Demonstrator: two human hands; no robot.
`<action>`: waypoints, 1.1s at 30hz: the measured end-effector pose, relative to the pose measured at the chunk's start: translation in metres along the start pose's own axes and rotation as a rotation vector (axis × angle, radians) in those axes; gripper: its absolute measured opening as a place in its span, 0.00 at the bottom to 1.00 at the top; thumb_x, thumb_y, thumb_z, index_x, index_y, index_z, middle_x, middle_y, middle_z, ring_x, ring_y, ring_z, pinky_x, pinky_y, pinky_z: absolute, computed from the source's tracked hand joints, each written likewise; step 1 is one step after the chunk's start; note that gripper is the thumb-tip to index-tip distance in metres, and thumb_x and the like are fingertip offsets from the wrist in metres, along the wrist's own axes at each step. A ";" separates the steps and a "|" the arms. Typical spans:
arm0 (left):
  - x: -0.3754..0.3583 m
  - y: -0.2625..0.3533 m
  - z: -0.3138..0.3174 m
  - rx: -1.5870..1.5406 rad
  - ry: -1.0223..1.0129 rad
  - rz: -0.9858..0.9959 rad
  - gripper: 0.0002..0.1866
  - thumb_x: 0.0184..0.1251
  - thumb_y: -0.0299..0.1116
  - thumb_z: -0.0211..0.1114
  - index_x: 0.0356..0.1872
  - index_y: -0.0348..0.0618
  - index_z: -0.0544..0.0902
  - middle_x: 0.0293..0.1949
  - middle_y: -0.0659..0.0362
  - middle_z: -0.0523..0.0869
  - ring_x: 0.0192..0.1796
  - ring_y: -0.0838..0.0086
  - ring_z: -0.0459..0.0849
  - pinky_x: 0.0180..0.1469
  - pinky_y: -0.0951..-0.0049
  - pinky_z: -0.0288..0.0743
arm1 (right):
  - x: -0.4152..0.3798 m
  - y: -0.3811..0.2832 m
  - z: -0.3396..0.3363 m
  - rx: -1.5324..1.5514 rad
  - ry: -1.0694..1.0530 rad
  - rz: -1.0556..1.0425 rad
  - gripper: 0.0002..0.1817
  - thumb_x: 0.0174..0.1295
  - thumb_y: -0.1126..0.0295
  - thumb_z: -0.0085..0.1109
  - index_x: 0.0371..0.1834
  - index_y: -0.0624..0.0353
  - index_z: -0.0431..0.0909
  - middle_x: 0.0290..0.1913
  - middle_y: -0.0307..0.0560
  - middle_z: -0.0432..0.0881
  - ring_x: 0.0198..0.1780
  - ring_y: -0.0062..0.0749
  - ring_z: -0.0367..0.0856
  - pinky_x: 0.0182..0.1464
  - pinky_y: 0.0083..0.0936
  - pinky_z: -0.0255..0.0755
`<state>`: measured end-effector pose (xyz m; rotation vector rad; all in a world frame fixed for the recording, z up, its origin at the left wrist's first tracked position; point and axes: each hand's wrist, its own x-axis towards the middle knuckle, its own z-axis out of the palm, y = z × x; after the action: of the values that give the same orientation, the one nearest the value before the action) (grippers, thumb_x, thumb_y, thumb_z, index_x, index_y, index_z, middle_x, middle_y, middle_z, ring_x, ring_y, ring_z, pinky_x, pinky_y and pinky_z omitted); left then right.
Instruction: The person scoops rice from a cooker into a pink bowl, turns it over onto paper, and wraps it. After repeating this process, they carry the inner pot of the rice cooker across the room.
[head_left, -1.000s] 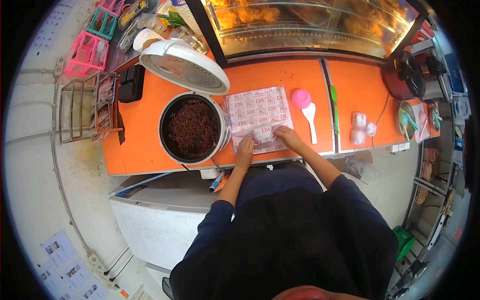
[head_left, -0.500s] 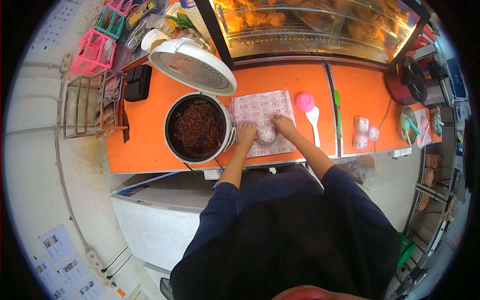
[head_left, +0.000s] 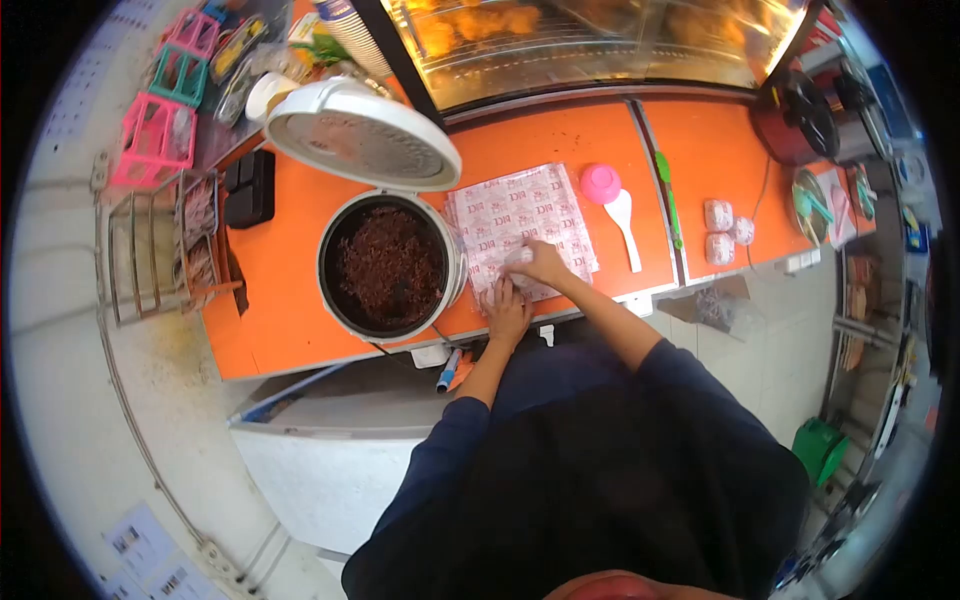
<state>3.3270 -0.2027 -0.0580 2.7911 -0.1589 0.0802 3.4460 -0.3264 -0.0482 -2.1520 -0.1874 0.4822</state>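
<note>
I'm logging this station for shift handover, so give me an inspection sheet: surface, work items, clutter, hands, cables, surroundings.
Surface: orange counter, dark seam toward the right.
Work items: printed paper under both hands; open cooker of dark rice left of it; three wrapped bundles farther right.
Clutter: pink bowl, white paddle, green utensil.
Hands: left hand and right hand at the paper; grips unclear.
Cables: thin cord right of the bundles.
Surroundings: lit glass cabinet behind the counter.

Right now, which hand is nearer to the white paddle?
Right. The right hand is to the left of the white paddle, over the printed paper; the left hand is farther left and closer to the front edge of the orange counter.
</note>
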 end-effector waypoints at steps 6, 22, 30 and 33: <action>-0.009 -0.005 0.021 0.026 -0.128 0.034 0.25 0.64 0.43 0.56 0.58 0.40 0.72 0.68 0.43 0.63 0.73 0.52 0.55 0.67 0.34 0.40 | -0.002 -0.057 0.026 -0.513 0.160 0.186 0.40 0.37 0.48 0.75 0.51 0.62 0.74 0.37 0.61 0.81 0.45 0.47 0.82 0.49 0.37 0.75; 0.111 0.166 -0.035 -0.942 -0.436 0.243 0.41 0.63 0.38 0.59 0.74 0.36 0.49 0.75 0.43 0.49 0.76 0.55 0.47 0.74 0.59 0.40 | -0.078 0.043 -0.151 2.180 0.292 0.303 0.14 0.56 0.55 0.60 0.33 0.55 0.78 0.28 0.42 0.81 0.26 0.32 0.79 0.31 0.31 0.77; 0.139 0.261 0.049 -0.171 -0.086 -0.342 0.37 0.55 0.46 0.67 0.59 0.30 0.65 0.55 0.43 0.69 0.60 0.51 0.69 0.57 0.52 0.65 | -0.163 0.197 -0.324 0.793 1.717 0.825 0.21 0.61 0.56 0.61 0.44 0.64 0.72 0.38 0.50 0.81 0.39 0.40 0.82 0.39 0.38 0.77; 0.144 0.258 0.061 -0.046 -0.218 -0.586 0.43 0.53 0.48 0.68 0.62 0.29 0.59 0.60 0.42 0.64 0.62 0.50 0.65 0.58 0.48 0.63 | -0.149 0.295 -0.331 0.571 1.653 0.855 0.25 0.64 0.55 0.58 0.50 0.68 0.67 0.42 0.56 0.80 0.44 0.50 0.80 0.45 0.41 0.74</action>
<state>3.4417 -0.4789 -0.0187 2.6751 0.5945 -0.3631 3.4317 -0.7937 -0.0725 -1.3495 1.5726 -0.7931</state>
